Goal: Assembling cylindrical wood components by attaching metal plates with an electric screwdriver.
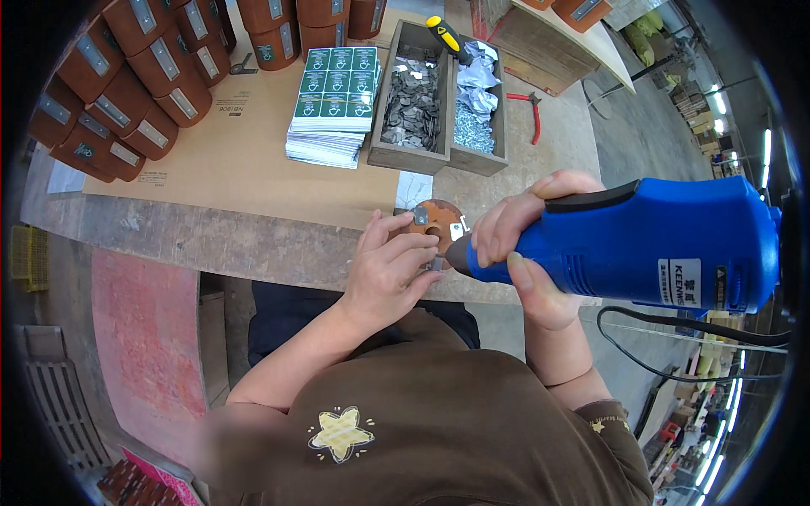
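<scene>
My right hand (540,244) is wrapped round the front of a large blue corded power tool (641,228). The tool's dark tapered nose points left, at the edge of a round reddish-brown piece (440,211). This piece has a hole near its middle and small shiny metal plates (456,230) on its face. With fingers bent over it and the thumb at its near side, my left hand (388,274) grips the piece at the table's front edge. My fingers and the tool's nose hide part of it.
Beyond the hands, a wooden box (409,158) holds dark metal plates and small silvery screws, with a yellow-black-handled tool (445,35) on top. Red-handled pliers (534,118) lie right of it. Printed cards (329,139) and stacked brown pots (126,110) stand left. A black cord (645,367) loops at right.
</scene>
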`<state>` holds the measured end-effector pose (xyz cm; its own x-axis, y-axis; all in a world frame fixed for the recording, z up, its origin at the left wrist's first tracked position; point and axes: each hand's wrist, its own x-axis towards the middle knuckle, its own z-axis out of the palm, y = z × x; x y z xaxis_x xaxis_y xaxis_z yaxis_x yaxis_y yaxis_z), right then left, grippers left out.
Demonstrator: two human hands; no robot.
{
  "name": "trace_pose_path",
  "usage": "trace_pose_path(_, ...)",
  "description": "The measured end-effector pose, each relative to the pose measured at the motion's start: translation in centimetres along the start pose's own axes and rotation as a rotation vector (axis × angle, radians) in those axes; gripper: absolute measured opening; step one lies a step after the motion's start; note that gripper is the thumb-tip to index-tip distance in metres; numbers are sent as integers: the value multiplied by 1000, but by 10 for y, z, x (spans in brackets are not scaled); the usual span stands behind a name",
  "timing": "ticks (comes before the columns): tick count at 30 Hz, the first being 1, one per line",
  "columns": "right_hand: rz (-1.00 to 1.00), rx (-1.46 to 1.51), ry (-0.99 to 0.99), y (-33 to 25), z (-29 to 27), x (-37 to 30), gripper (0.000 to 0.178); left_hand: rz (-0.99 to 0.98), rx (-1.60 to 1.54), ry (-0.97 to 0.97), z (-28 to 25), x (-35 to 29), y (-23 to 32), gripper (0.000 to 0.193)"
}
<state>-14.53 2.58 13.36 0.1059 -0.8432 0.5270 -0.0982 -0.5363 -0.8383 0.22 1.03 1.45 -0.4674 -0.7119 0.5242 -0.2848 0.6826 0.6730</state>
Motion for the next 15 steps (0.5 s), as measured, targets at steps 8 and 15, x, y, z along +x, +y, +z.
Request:
trace_pose_path(8,55,38,31,1,3,1,44,-7,-25,-3,1,-1,-2,25)
trace_pose_path(15,21,-2,-2,5,0,-2,49,-25,-58,-12,0,-1,-1,23)
